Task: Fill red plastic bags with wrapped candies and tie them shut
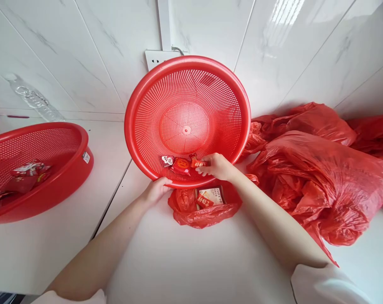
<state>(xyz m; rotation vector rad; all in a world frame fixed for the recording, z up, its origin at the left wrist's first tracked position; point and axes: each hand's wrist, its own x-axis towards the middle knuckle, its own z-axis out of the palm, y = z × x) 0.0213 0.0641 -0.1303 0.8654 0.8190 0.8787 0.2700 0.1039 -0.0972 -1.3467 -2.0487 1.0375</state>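
A red perforated plastic basket (pixel 136 139) is tipped toward me, its base facing forward. My left hand (pixel 156 190) is closed on its lower left rim. Inside, at the lower edge, lie a dark wrapped snack (pixel 166 161) and a red wrapped snack (pixel 181 166). My right hand (pixel 218 166) reaches over the rim and pinches a small orange-red snack packet (pixel 196 163). Below the rim, an open red plastic bag (pixel 191 217) holds a white printed packet (pixel 214 194) and a small red packet (pixel 205 201).
Another red basket (pixel 80 169) with several wrapped snacks stands at the left. A clear plastic bottle (pixel 36 99) is behind it by the wall. Full red plastic bags (pixel 321 169) are heaped at the right. A socket strip (pixel 151 59) sits behind the tipped basket.
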